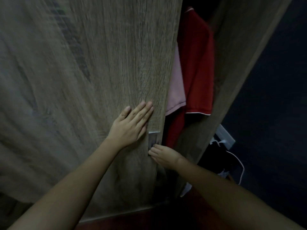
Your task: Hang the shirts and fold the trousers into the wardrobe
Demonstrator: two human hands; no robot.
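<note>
A wood-grain wardrobe door (103, 67) fills the left and middle of the head view. My left hand (131, 125) lies flat against it near its right edge, fingers together. My right hand (163, 155) has its fingertips on the metal handle (153, 140) set into that door's edge. Through the narrow gap to the right hang a red shirt (197, 63) with white trim and a pink shirt (176, 90) partly hidden behind the door.
The wardrobe's right side panel (235, 63) stands close beside the gap. To its right is a dark wall with a white socket (226, 136) and a white cable (239, 165) hanging down. Dark reddish floor lies below.
</note>
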